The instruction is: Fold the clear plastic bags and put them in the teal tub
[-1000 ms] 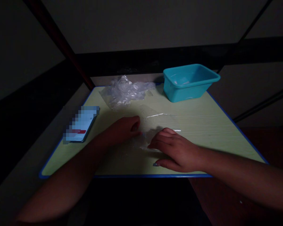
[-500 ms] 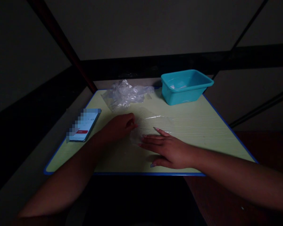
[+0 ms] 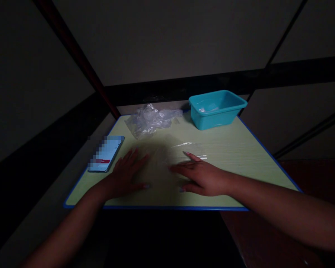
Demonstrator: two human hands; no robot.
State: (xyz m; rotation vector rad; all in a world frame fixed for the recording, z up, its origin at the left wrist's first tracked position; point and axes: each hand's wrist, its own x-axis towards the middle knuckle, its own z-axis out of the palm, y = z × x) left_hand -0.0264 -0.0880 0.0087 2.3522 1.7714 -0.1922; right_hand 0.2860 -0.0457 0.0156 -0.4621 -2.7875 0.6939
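Left hand (image 3: 127, 174) uncurled, flat now, right hand (image 3: 203, 175) on plastic sheet (image 3: 162, 154)

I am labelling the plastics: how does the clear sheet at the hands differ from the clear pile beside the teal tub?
The sheet lies flat and smooth; the pile is crumpled and heaped. The left hand and right hand lie open at the sheet; no hand touches the pile. Both are clear plastic on the table.

Pale green, blue-edged table (image 3: 240, 156): phone (image 3: 106, 159) at left; crumpled clear plastic (image 3: 149, 120) and teal tub (image 3: 212, 121) along far edge.
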